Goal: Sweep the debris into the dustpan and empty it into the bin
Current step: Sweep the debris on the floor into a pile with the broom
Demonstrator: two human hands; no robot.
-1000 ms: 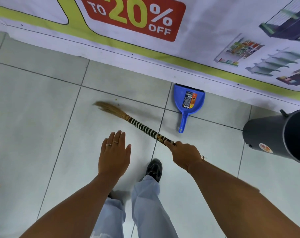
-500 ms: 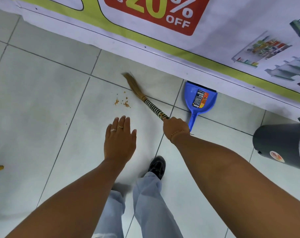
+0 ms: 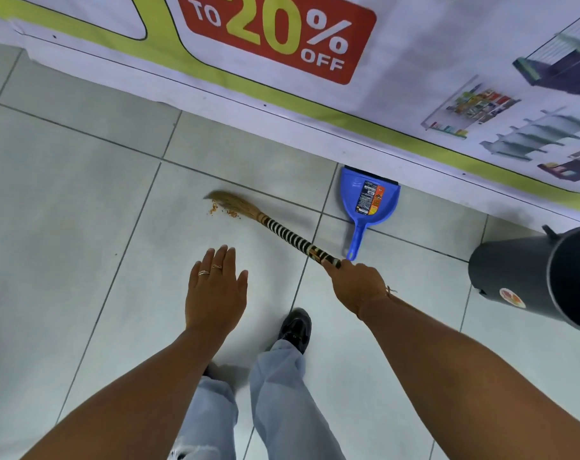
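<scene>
Head view: right hand [image 3: 356, 287] closed around the striped handle of a straw hand broom [image 3: 275, 229], bristles touching orange crumb debris [image 3: 223, 211] on pale floor tiles [image 3: 66, 227]. Left hand [image 3: 215, 293] flat, empty. Blue plastic dustpan [image 3: 368, 202] against the banner wall; dark grey bin [image 3: 534, 277] far right.

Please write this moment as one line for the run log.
phase: sweeping | right hand: grip on broom | left hand: open, empty | debris: at bristles | dustpan: on floor by wall, untouched | bin: right
</scene>
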